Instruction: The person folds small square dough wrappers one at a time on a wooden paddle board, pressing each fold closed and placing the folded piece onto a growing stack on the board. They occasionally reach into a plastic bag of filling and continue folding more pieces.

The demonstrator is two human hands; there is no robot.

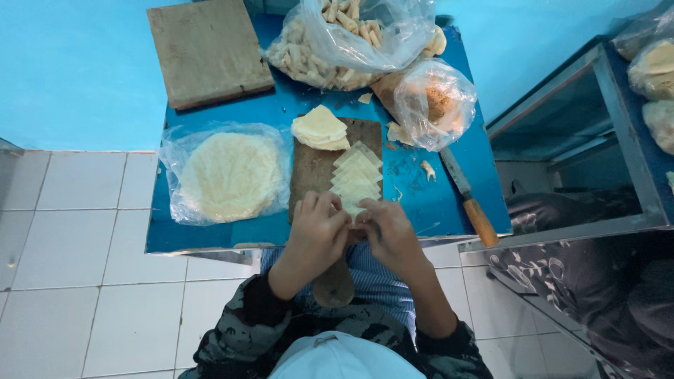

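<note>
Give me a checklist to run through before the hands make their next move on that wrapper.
1. Both hands on the wrapper: left hand and right hand meet over the nearest dough wrapper: ok.
2. Wrapper fully folded: fingers hide it: cannot tell.
3. More wrappers ready: row of wrappers lies overlapped on the wooden board: ok.
4. Spare stack within reach: stack at the board's far end: ok.
5. Knife clear of hands: lies apart, to the right, on the blue table: ok.

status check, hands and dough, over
Left hand and right hand pinch one dough wrapper. Wrapper row on paddle board. Knife off right.
</note>
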